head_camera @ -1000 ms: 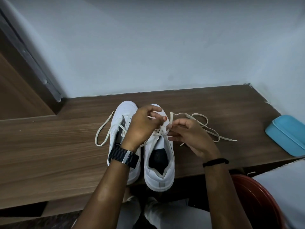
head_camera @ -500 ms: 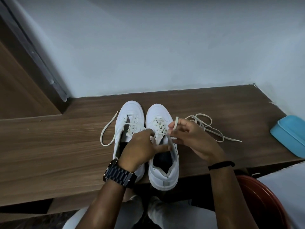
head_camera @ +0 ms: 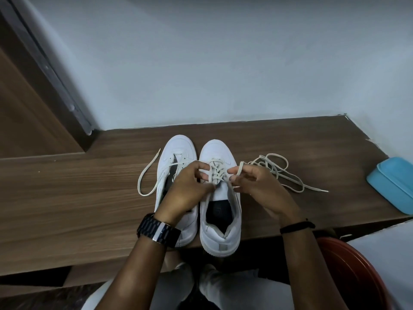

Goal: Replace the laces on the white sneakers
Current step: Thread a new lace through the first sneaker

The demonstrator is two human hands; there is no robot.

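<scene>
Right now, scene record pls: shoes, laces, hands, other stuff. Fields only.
surface: wooden table
right sneaker: partly laced
left sneaker: lace loose, trailing left
left hand: pinches lace at the right sneaker's eyelets
right hand: pinches the same lace's free end
spare lace: tangled, right of the sneakers
other: blue box, red bucket
</scene>
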